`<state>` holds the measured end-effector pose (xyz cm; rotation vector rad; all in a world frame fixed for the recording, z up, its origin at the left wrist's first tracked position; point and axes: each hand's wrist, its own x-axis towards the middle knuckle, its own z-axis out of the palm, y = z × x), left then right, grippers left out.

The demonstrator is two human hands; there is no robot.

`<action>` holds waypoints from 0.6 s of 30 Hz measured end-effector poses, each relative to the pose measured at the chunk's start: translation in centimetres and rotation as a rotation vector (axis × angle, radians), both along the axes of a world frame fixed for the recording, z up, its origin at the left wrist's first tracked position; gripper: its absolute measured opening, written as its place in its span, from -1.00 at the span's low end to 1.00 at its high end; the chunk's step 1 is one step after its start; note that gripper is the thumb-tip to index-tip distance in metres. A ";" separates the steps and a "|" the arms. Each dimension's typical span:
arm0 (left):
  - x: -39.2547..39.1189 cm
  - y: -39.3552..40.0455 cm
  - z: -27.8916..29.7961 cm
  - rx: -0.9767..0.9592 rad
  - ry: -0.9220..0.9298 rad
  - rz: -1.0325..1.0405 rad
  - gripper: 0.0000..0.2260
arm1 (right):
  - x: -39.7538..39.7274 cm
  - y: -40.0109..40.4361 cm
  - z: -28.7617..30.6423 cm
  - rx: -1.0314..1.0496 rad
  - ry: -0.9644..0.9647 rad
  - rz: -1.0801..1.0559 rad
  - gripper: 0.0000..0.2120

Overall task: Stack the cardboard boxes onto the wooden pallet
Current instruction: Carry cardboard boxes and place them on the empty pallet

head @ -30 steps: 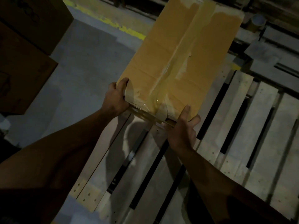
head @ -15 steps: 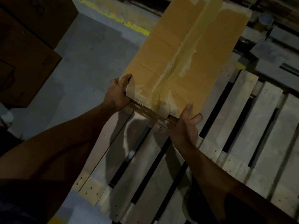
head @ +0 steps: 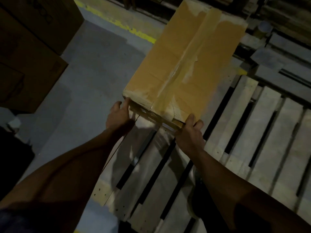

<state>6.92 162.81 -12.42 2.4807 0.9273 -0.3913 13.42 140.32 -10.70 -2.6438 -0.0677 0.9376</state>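
Observation:
A long tan cardboard box (head: 183, 64), taped down its middle, lies lengthwise over the left part of the wooden pallet (head: 262, 132). Its near end sits slightly above the slats and throws a shadow on them. My left hand (head: 118, 116) holds the near left corner, with the thumb up along the corner edge and the fingers hidden beside the box. My right hand (head: 190, 132) grips the near right corner, thumb on the top face and fingers underneath.
Dark cardboard boxes (head: 32, 52) stand stacked on the grey floor at the left. A worn yellow line (head: 121, 25) crosses the floor beyond them. More pallets (head: 286, 52) and a tape roll (head: 263, 28) lie at the back right. The pallet's right slats are bare.
The box has moved a little away from me and lower toward the slats. My left thumb has slipped off the top face down to the corner edge. My right hand keeps its grip.

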 end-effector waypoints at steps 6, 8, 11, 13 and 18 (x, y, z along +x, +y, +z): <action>-7.6 -4.4 7.1 -0.022 0.036 -0.106 -0.43 | -6.0 -3.0 9.3 0.049 0.008 0.062 -0.42; -10.1 -5.6 9.8 -0.048 0.047 -0.170 -0.41 | -8.3 -3.5 12.9 0.022 0.006 0.063 -0.41; -14.5 -7.3 15.1 -0.078 0.071 -0.247 -0.40 | -13.4 -4.5 18.4 0.002 -0.011 0.031 -0.44; -17.5 -8.3 18.6 -0.050 0.033 -0.291 -0.42 | -17.1 -5.2 21.7 -0.001 -0.033 0.015 -0.46; -25.0 -10.0 26.0 0.066 -0.124 -0.520 -0.47 | -26.9 -7.9 28.7 0.025 -0.114 -0.064 -0.46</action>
